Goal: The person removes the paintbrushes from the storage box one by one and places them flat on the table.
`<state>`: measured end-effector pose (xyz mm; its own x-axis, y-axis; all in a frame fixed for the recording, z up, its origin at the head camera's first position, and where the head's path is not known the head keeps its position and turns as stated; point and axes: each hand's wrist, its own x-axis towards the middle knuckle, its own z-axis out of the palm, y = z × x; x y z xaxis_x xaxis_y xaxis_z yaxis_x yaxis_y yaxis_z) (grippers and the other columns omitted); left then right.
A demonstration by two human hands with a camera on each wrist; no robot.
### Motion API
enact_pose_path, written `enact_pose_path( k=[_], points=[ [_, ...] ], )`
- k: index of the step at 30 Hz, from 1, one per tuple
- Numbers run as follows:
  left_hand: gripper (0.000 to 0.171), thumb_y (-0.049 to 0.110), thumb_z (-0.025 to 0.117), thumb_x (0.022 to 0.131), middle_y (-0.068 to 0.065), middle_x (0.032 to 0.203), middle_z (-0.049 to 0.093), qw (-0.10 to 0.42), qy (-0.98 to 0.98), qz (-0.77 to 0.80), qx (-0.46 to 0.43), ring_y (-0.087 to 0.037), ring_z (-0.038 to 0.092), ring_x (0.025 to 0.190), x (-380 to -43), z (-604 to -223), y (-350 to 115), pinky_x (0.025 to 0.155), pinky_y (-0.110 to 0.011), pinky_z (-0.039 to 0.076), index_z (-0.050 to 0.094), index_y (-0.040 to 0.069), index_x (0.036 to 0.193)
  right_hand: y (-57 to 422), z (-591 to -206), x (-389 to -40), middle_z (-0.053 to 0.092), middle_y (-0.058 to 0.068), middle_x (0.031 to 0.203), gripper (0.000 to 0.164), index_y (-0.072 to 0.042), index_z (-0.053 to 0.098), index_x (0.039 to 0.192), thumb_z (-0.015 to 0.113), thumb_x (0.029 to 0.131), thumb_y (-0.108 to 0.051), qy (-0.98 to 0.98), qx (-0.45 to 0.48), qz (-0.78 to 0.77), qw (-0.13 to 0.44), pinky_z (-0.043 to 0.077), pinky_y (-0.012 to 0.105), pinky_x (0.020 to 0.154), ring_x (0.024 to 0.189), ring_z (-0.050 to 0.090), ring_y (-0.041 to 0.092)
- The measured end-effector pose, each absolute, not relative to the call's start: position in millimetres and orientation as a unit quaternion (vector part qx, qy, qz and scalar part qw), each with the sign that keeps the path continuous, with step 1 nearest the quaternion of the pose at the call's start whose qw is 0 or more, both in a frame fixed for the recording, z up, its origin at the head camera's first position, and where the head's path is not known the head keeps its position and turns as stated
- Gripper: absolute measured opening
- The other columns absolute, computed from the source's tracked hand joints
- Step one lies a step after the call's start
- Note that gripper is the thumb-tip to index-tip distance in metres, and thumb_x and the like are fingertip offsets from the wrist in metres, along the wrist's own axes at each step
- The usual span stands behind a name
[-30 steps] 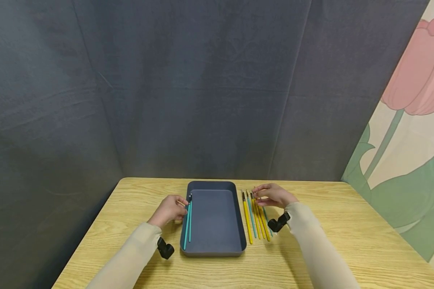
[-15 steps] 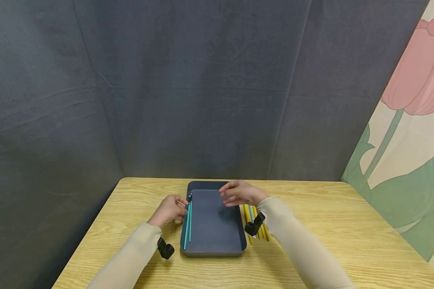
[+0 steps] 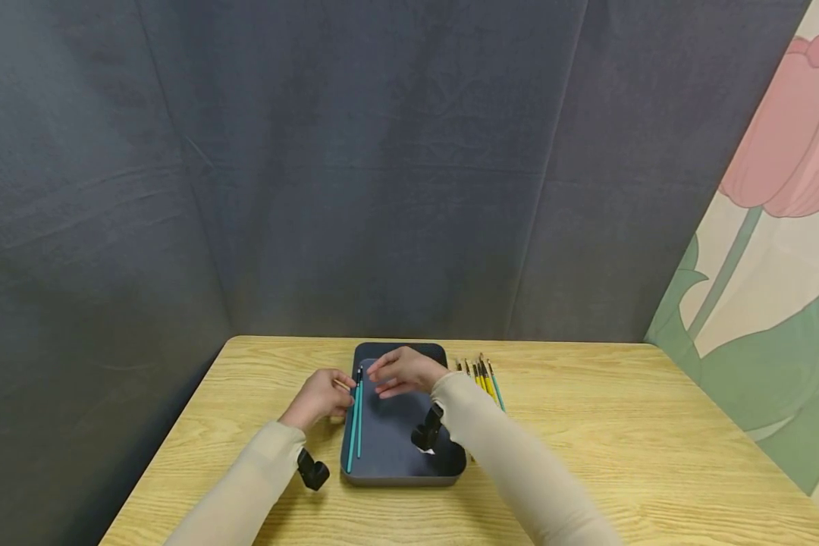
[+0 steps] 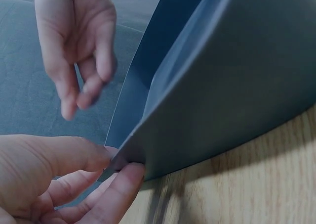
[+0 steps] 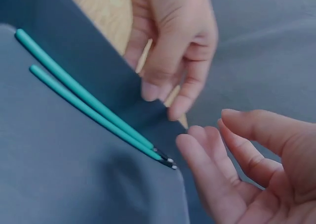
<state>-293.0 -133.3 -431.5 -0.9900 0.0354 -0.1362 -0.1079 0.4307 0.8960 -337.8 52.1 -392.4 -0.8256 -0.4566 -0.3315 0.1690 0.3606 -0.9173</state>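
Observation:
A dark grey tray (image 3: 401, 481) lies on the table, its wall (image 4: 222, 90) large in the left wrist view. My left hand (image 3: 319, 398) pinches its left rim between thumb and fingers. Along the tray's left side lie two turquoise paintbrushes (image 5: 89, 95), side by side, dark bristle ends pointing away from me. My right hand (image 3: 406, 370) hovers above the tray, close to those bristle ends. Its fingers (image 5: 207, 179) are spread and loosely bent, with nothing between them. Right of the tray, several yellow and turquoise paintbrushes (image 3: 494, 387) lie in a row, partly hidden by my right sleeve.
A light wooden table (image 3: 655, 455) carries everything. Behind it hangs a dark grey curtain (image 3: 396, 167). At the right stands a wall panel (image 3: 778, 303) painted with a pink tulip. A small black camera (image 3: 426, 428) sits at my right wrist, over the tray.
My right hand has moved left, from above the row of paintbrushes on the table to over the tray's left part. My left hand has stayed on the rim.

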Motion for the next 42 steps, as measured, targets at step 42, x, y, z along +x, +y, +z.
enact_pose_path(
  k=[42],
  points=[
    [0.028,-0.01,0.064,0.079,-0.015,0.089,0.066,0.067,0.843,0.533,-0.02,-0.017,0.064,0.069,-294.3,-432.0,-134.7,0.065,-0.037,0.059,0.063,-0.005,0.107,2.1,-428.3,-332.2,0.066,0.011,0.076,0.023,0.011,0.068,0.099,0.065,0.077,0.017,0.834,-0.008,-0.518,0.19,0.059,0.037,0.077,0.061,0.057,0.015]
  ],
)
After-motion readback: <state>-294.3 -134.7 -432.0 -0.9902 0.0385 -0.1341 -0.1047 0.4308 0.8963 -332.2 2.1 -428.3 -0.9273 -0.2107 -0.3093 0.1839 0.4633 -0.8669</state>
